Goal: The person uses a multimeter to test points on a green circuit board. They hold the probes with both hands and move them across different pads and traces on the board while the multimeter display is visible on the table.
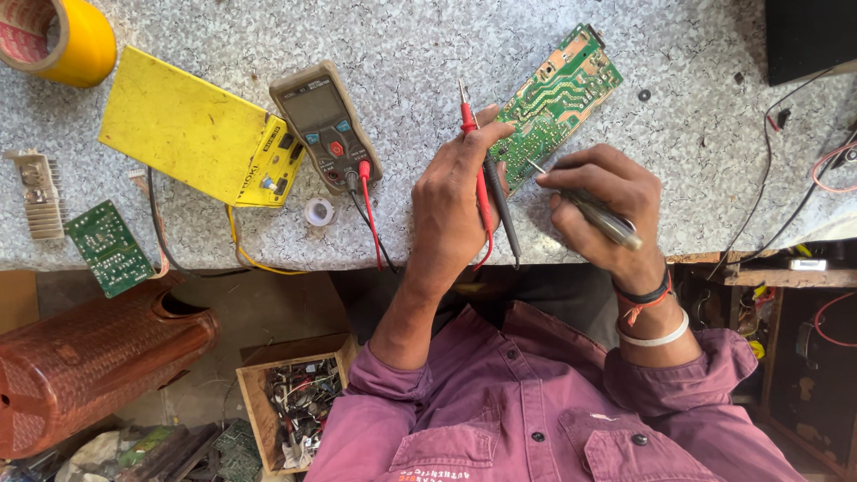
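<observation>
- The green circuit board (pixel 555 98) lies on the speckled bench (pixel 696 134) in the upper centre-right of the frame, its long axis running diagonally from lower left to upper right.
- The left hand (pixel 455 201) is closed around a red probe (pixel 469 125) and a black probe (pixel 502 210); its thumb rests on the board's lower-left end.
- The right hand (pixel 603 201) grips a slim metal tool (pixel 594 210), tip touching the board's lower edge.
- Both hands sit just below the board, close together but not touching.
- The multimeter (pixel 326 125) lies left of the left hand.
</observation>
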The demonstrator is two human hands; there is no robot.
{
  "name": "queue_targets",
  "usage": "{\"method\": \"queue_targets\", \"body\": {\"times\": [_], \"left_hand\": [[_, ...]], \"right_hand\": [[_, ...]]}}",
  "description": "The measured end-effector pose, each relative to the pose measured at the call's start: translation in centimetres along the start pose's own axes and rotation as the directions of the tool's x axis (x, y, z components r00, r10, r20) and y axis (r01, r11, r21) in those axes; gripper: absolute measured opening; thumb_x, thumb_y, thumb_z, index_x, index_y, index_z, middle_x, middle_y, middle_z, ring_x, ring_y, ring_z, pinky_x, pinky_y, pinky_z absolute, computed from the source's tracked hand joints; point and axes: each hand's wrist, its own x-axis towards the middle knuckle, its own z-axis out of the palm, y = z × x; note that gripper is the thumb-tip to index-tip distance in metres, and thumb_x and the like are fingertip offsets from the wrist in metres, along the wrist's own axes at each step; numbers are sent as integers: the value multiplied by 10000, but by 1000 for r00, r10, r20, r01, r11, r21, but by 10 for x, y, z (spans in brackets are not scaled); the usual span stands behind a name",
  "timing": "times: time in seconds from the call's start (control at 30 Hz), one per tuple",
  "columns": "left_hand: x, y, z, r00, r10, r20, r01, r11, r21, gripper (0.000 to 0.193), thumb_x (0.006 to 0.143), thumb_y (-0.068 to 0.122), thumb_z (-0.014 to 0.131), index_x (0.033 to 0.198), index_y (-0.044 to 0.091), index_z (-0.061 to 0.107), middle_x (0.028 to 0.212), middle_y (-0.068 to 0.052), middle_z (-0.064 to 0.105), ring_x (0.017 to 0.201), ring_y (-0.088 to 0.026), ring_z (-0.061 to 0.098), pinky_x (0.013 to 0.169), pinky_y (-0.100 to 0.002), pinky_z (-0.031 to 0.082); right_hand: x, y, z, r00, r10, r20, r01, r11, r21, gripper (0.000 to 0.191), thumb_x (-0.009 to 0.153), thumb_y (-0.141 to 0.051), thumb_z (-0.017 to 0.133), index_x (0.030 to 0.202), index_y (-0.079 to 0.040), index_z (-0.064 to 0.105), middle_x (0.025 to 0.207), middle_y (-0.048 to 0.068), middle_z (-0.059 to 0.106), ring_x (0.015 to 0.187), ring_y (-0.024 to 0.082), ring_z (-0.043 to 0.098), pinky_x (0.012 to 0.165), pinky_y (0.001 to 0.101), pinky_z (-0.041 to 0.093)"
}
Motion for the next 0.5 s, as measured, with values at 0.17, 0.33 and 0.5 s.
{"method": "queue_targets", "body": {"times": [0.17, 0.33, 0.5], "left_hand": [[0, 0, 2, 1000, -7, -1, 7, 1000, 16, 356, 1009, 44, 659, 1343, 128, 569, 1413, -131, 649, 1288, -349, 663, 1048, -438, 557], [0, -1, 1, 1000, -8, 7, 8, 1000, 9, 362, 1008, 40, 655, 1348, 128, 566, 1421, -132, 645, 1294, -350, 657, 1052, -448, 551], [0, -1, 2, 1000, 6, 2, -6, 1000, 16, 370, 1006, 37, 658, 1352, 127, 563, 1424, -136, 640, 1310, -353, 649, 1064, -445, 551]], "right_hand": [[-1, 1, 0, 1000, 14, 15, -14, 1000, -6, 260, 819, -84, 669, 1059, -58, 767, 1050, 121, 715, 903, 231, 720, 786, 337, 561], [0, 1, 1, 1000, 5, 18, -5, 1000, -5, 250, 829, -77, 684, 1065, -62, 768, 1049, 119, 717, 898, 230, 717, 778, 335, 557], [-1, 1, 1, 1000, 21, 19, -21, 1000, -3, 264, 812, -73, 680, 1060, -60, 767, 1037, 120, 712, 888, 227, 717, 767, 332, 556]]}}
